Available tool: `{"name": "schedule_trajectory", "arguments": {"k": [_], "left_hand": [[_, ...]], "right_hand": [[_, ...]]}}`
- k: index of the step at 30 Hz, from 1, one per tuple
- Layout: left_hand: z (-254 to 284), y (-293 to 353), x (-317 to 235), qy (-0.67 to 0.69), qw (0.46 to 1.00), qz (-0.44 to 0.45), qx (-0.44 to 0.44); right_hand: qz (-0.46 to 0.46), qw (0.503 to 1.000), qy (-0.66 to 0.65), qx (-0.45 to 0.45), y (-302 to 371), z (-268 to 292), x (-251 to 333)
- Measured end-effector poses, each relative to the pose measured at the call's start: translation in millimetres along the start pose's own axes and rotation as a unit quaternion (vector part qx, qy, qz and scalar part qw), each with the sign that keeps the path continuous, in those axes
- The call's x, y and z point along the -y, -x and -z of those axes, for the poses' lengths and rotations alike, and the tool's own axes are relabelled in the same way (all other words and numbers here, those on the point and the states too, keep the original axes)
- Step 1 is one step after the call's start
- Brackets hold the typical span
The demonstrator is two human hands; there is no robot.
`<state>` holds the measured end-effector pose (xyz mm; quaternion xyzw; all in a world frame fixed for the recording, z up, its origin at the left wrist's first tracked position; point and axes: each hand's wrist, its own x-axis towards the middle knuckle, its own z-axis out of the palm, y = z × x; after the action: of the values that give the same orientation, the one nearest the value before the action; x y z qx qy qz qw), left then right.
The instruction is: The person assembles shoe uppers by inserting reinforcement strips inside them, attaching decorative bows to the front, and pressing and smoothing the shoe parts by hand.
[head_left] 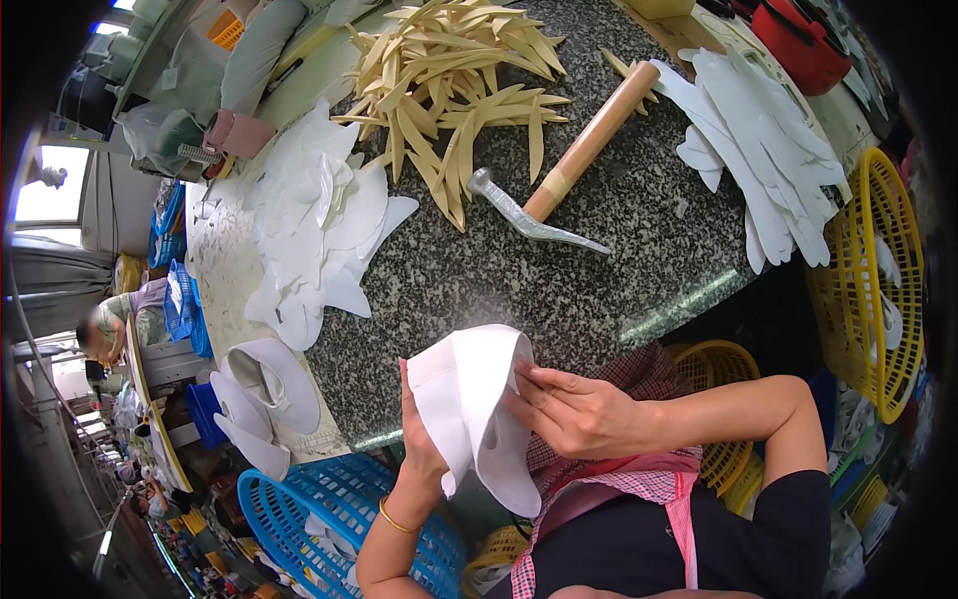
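A white shoe upper (459, 389), curved and folded over, is held up above the near edge of the dark speckled stone slab (479, 290). My left hand (423, 439) is closed on its left side, with most of the fingers hidden behind it. On the right, my right hand (574, 411) pinches the upper's edge, fingertips partly inside the fold. Beyond both hands, a hammer (589, 145) with a wooden handle and curved metal head lies on the slab. A heap of thin beige curved strips (439, 85) lies at the far side.
White cut pieces (319, 225) are piled at the left, with another stack (768, 150) at the right. More white uppers (274, 384) sit at the table's left edge. A blue basket (299, 519) stands below left, a yellow basket (878, 299) at right. A person (115, 329) works farther left.
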<state>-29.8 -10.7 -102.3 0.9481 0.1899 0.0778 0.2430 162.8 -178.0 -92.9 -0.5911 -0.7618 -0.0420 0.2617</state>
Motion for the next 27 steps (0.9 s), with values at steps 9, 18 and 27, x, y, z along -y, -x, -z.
{"name": "schedule_trajectory", "arguments": {"k": [9,18,27], "left_hand": [[25.8,-7.0,1.1,0.085,0.993,-0.083,0.012],[68.3,-52.7,-29.1,0.1,0.981,-0.141,0.092],[72.2,-72.9,-38.0,0.07,0.98,-0.119,0.146]], "right_hand": [[-0.151,0.933,-0.322,-0.055,-0.3,23.8,-24.1],[-0.303,0.867,-0.38,-0.115,-34.7,47.2,-43.0],[-0.288,0.908,-0.283,-0.113,-48.4,37.6,-45.0]]}}
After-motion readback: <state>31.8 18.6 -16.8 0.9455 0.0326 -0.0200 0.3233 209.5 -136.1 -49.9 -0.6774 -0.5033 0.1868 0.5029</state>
